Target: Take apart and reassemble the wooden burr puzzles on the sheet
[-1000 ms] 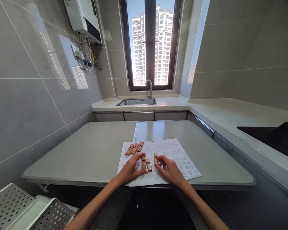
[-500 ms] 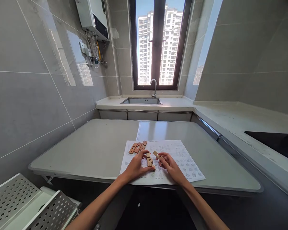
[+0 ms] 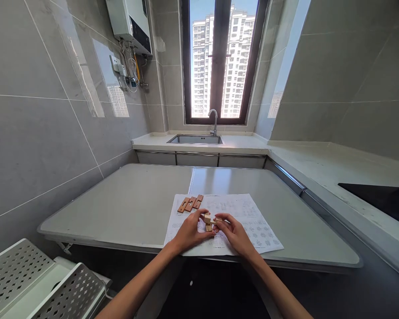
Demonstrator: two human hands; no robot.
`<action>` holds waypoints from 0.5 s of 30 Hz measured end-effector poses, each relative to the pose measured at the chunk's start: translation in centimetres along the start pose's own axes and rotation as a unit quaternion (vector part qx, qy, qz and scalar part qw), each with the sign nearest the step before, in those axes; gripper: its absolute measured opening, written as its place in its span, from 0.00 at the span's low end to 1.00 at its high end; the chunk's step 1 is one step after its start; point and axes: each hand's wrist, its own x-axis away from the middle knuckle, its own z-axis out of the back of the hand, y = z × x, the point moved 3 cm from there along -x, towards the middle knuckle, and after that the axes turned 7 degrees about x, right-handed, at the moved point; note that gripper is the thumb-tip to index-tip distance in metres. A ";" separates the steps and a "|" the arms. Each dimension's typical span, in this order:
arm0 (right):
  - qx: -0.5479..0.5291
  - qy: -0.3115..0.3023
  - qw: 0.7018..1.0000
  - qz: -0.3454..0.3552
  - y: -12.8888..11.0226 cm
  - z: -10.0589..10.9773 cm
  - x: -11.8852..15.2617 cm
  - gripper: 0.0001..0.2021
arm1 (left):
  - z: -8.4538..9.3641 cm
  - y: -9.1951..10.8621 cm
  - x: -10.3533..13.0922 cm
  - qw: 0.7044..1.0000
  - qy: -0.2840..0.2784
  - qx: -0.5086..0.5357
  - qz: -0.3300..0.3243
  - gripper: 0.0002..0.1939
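Observation:
Light wooden blocks (image 3: pixel 208 227) are held between the thumb and fingers of my left hand (image 3: pixel 190 230), over the printed paper sheet (image 3: pixel 226 204). My right hand (image 3: pixel 233 231) pinches another light wooden piece, which meets the blocks from the right. Fingers partly cover where the pieces touch, so I cannot tell how they fit. Beyond my left hand, several reddish-brown notched wooden pieces (image 3: pixel 190 204) lie side by side on the upper left of the paper.
The paper rests near the front edge of a pale table (image 3: pixel 136 199). Behind are a sink (image 3: pixel 196 139) and a faucet (image 3: pixel 213 122) under the window. A white perforated rack (image 3: pixel 76 288) stands at lower left.
My right hand has moved slightly left, bringing its wooden piece from apart to against the blocks in my left hand. The reddish-brown pieces lie as before.

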 end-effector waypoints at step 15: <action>0.110 0.060 0.991 0.039 0.0 -0.3 0.0 0.20 | -0.1 0.9 0.1 0.998 -0.025 -0.029 -0.051 0.35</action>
